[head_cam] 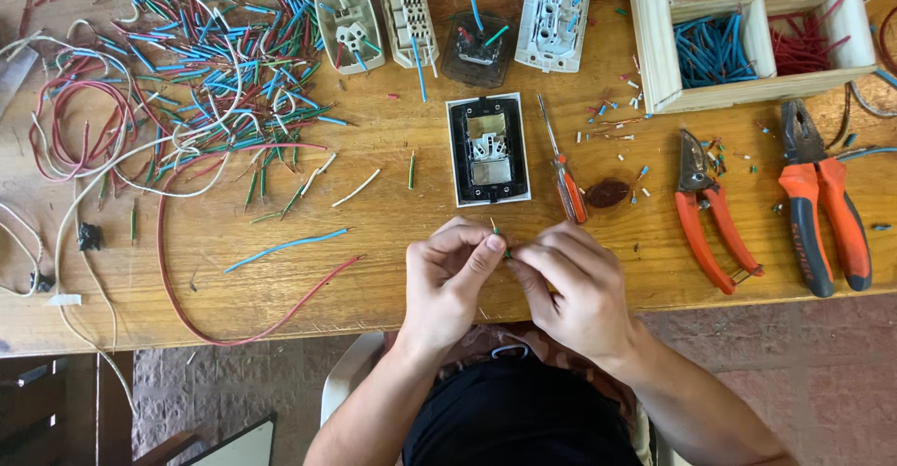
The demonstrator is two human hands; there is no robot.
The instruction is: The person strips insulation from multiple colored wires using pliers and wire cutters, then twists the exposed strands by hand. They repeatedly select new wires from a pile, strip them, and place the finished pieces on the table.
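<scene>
My left hand [451, 282] and my right hand [577, 287] meet at the wooden table's [392, 270] front edge. Between their fingertips they pinch a short green wire piece [499, 238], whose bare tip pokes up above my left thumb. Straight beyond the hands lies a black switch body in a white frame [488, 148], back side up. An orange-handled screwdriver [562, 167] lies just right of it.
A heap of blue, green, red and white wire pieces [196, 64] covers the left. Several switch parts [448, 27] line the far edge. A wooden compartment box [747, 32] holds sorted wires. Orange wire strippers [705, 209] and pliers [822, 204] lie at right.
</scene>
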